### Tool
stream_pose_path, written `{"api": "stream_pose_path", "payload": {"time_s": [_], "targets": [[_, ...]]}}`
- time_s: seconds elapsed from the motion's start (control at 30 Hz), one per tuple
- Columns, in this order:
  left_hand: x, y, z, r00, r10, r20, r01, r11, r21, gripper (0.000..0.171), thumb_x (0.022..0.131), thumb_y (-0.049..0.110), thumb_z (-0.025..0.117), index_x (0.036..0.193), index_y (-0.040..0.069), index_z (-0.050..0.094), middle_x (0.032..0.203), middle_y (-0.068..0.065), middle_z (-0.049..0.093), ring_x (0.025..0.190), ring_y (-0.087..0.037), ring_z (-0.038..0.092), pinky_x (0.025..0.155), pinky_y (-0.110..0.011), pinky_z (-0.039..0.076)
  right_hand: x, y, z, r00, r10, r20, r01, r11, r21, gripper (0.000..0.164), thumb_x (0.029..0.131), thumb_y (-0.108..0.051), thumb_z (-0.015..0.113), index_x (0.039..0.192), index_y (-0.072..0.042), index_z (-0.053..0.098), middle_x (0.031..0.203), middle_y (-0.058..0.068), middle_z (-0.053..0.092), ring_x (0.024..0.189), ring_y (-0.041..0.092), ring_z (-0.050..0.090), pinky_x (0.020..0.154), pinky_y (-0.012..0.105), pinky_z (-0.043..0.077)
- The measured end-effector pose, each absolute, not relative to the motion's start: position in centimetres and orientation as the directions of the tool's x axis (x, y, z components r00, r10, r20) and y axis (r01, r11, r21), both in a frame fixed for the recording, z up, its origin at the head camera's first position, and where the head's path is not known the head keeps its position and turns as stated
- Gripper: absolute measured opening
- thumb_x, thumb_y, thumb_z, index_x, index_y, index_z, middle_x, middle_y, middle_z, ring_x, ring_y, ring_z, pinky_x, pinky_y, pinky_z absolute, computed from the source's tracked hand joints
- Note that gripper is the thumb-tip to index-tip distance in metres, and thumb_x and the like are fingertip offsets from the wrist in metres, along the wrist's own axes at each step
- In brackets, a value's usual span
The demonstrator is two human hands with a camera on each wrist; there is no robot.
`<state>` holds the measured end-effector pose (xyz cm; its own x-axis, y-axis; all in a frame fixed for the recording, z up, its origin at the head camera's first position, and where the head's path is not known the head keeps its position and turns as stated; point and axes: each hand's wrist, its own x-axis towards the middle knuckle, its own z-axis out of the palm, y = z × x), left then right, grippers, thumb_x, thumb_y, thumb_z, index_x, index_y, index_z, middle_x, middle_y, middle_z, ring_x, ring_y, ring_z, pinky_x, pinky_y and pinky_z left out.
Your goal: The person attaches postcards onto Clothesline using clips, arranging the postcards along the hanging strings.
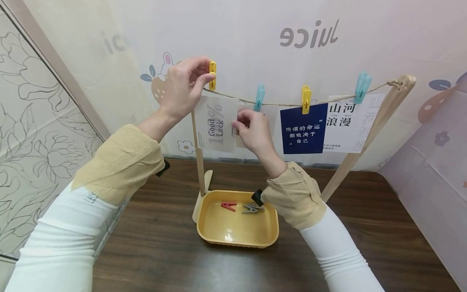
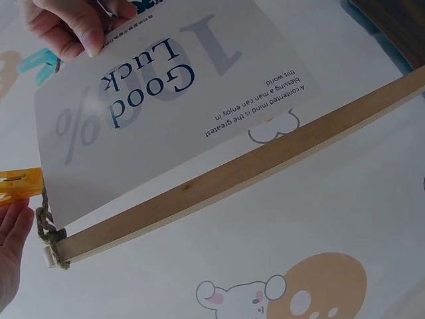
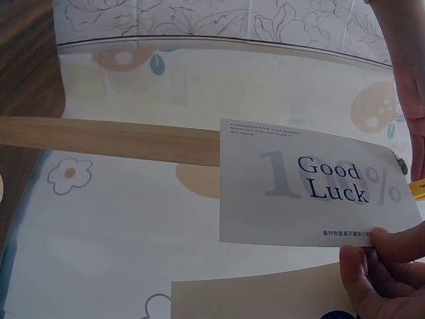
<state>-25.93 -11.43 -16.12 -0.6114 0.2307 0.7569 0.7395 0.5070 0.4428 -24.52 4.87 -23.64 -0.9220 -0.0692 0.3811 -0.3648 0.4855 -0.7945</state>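
My left hand (image 1: 184,85) pinches a yellow clothespin (image 1: 213,76) at the left end of a twine line (image 1: 230,96). In the left wrist view that clothespin (image 2: 20,185) meets the top edge of a white "Good Luck" card (image 2: 159,113); whether it bites card and twine cannot be told. My right hand (image 1: 255,132) pinches the edge of the same card (image 1: 219,129) between thumb and fingers, as the right wrist view also shows on the card (image 3: 285,179). Behind the right hand, a pale card (image 1: 271,115) hangs under a blue clothespin (image 1: 260,97), partly hidden.
Farther right hang a navy card (image 1: 304,134) under a yellow clothespin (image 1: 306,99) and a white card (image 1: 350,125) under a blue clothespin (image 1: 363,87). Wooden posts (image 1: 372,132) hold the twine. Below, a yellow tray (image 1: 233,237) contains red (image 1: 229,206) and grey clothespins (image 1: 251,208).
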Motion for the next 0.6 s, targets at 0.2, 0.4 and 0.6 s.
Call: {"api": "stream_pose_path", "payload": {"time_s": [0.2,0.4,0.6], "targets": [[-25.98,-11.28,-16.02,-0.572,0.206,0.794,0.751,0.520,0.406,0.017,0.085,0.010,0.059,0.092,-0.005,0.061,0.082,-0.011,0.063,0.068,-0.010,0.054,0.061,-0.016,0.041,-24.67,4.78,-23.75,-0.926,-0.068,0.372,-0.356,0.486,-0.798,0.007,0.084,-0.003,0.058,0.086,0.003,0.062,0.080,0.011,0.060,0.067,0.017,0.057,0.061,0.024,0.049],[-26.28,-11.19,-16.09,-0.545,0.191,0.816,0.771,0.496,0.399,0.014,0.084,0.007,0.059,0.088,-0.006,0.063,0.079,-0.012,0.062,0.061,-0.005,0.048,0.056,-0.016,0.036,-24.79,4.73,-23.73,-0.927,-0.070,0.370,-0.354,0.496,-0.793,0.007,0.085,-0.004,0.058,0.087,0.002,0.061,0.080,0.011,0.060,0.068,0.017,0.057,0.061,0.024,0.048],[-26.32,-11.01,-15.97,-0.609,0.200,0.767,0.734,0.507,0.451,0.013,0.084,0.007,0.060,0.087,-0.004,0.064,0.079,-0.012,0.063,0.061,-0.005,0.048,0.057,-0.015,0.036,-24.87,4.68,-23.65,-0.925,-0.071,0.374,-0.355,0.512,-0.782,0.008,0.085,-0.005,0.058,0.087,0.002,0.062,0.079,0.010,0.060,0.067,0.017,0.057,0.060,0.025,0.048]]}}
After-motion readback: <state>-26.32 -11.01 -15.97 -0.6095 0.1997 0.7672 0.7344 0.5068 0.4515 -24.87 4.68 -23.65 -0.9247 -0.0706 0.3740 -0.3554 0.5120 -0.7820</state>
